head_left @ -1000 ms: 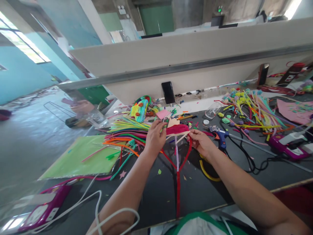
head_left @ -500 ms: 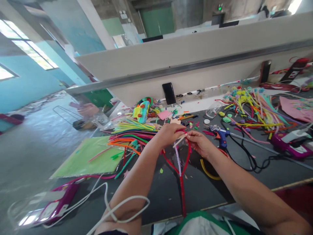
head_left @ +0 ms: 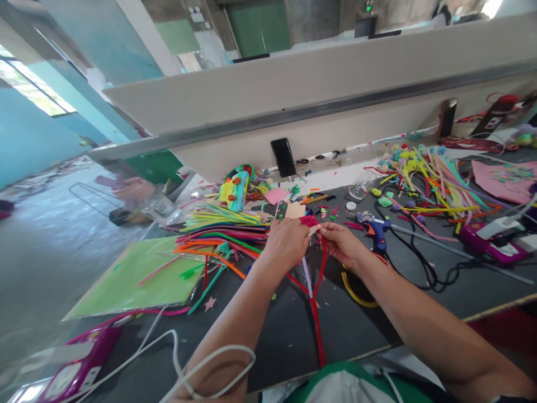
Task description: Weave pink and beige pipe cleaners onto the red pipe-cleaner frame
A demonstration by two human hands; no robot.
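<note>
My left hand [head_left: 288,242] is closed at the top of a craft made of fuzzy pipe cleaners; its fingertips are partly hidden. A red pipe cleaner stem [head_left: 318,330] runs from there toward my body, forking into red side branches and a lilac middle one [head_left: 307,277]. My right hand [head_left: 342,242] pinches the end of a short cream pipe cleaner [head_left: 314,229] against the upper part of the craft. Just beyond the fingers shows a crimson piece [head_left: 309,221]. Exactly how the cream and red pieces join is too small to tell.
Left lie a bundle of pipe cleaners [head_left: 222,229] and a green sheet [head_left: 130,277]. Beyond stands a phone [head_left: 283,157]. To the right are a blue glue gun [head_left: 380,232] with its black cord, a yellow curved pipe cleaner [head_left: 356,294] and a purple power strip [head_left: 493,246].
My left hand has turned and drawn slightly nearer, covering more of the left red branch. The cream pipe cleaner shows less of its length. The whole view has shifted a little.
</note>
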